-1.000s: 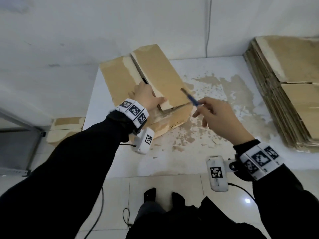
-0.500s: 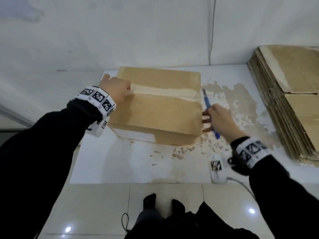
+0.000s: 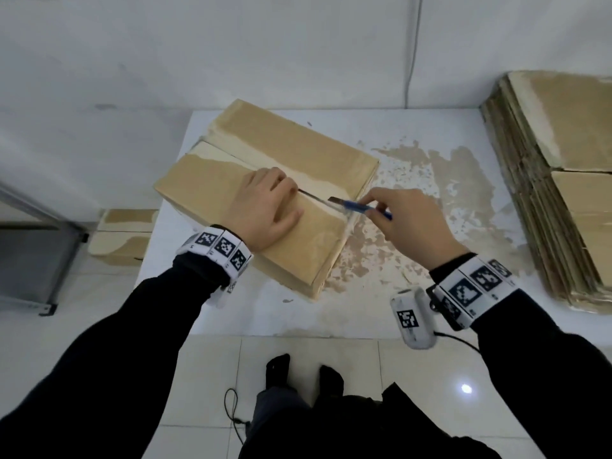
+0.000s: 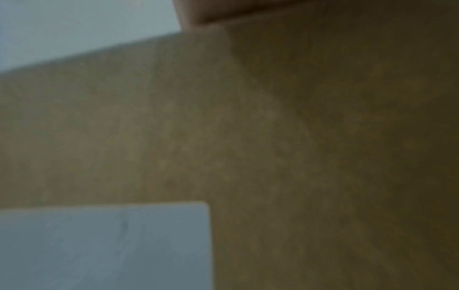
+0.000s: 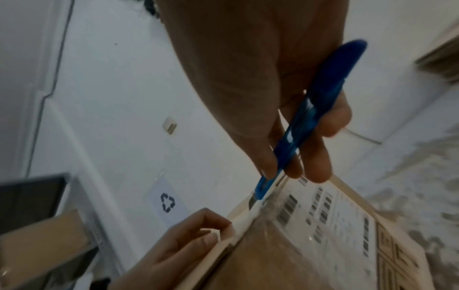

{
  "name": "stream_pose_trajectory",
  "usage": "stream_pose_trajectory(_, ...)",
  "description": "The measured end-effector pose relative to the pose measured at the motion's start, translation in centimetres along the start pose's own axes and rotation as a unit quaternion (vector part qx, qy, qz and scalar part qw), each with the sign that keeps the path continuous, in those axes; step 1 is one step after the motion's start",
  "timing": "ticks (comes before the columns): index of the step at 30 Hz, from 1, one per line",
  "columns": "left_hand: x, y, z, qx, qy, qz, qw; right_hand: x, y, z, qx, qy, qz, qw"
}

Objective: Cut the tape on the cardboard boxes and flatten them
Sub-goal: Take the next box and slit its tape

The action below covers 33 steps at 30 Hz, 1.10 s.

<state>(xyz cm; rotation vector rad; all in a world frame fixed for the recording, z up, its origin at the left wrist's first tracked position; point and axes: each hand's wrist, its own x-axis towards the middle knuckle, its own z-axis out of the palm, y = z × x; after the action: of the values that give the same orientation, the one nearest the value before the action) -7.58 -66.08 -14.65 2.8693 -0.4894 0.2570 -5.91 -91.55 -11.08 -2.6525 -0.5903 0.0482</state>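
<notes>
I'm over a white worktop (image 3: 265, 313) with its coating worn off in brown patches across the middle; it butts against a white wall, with glossy white floor tiles at its near edge. One brown cardboard box (image 3: 298, 150), taped along its centre seam, sits skewed at the worktop's left end, one corner toward the back left corner. One stack of flattened brown cardboard sheets (image 3: 569, 134) fills the right edge. More flattened cardboard (image 3: 122, 240) lies on the floor off the left edge, count unclear. My left hand (image 3: 265, 210) lies palm down on the box's near flap, fingertips curled into the open seam gripping the flap edge; the right wrist view confirms that. My right hand (image 3: 407, 220) pinches one blue-handled utility knife (image 3: 359, 208), blade in the seam at the box's right end, just beside the left fingertips. A barcode label (image 5: 330, 219) covers the box's side face. Left wrist view shows only blurred cardboard.
</notes>
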Motion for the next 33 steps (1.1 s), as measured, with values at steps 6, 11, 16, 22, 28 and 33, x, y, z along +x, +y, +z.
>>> stream_pose_trajectory(6,1.5,0.3,0.5,-0.012,0.068,-0.023,0.997,2.0,-0.8,0.6,-0.021,-0.066,-0.068,0.995)
stream_pose_trajectory(11,1.5,0.3,0.4,-0.012,0.069,-0.028,0.997,0.6,1.7,0.2,0.158,-0.096,0.022,0.983)
stream_pose_trajectory(16,1.2,0.4,0.3,-0.027,0.082,-0.022,0.996,-1.3,2.6,0.0,0.233,-0.117,0.057,0.964)
stream_pose_trajectory(22,1.5,0.5,-0.1,-0.021,0.136,-0.023,0.99,-1.9,2.6,-0.1,0.247,-0.166,0.054,0.953)
stream_pose_trajectory(28,1.5,0.3,0.1,0.034,0.073,-0.026,0.996,-5.0,3.3,-0.1,0.281,-0.083,0.086,0.952)
stream_pose_trajectory(33,2.4,1.6,-2.1,0.088,-0.108,-0.098,0.985,-3.9,3.0,-0.2,0.173,-0.042,0.004,0.984)
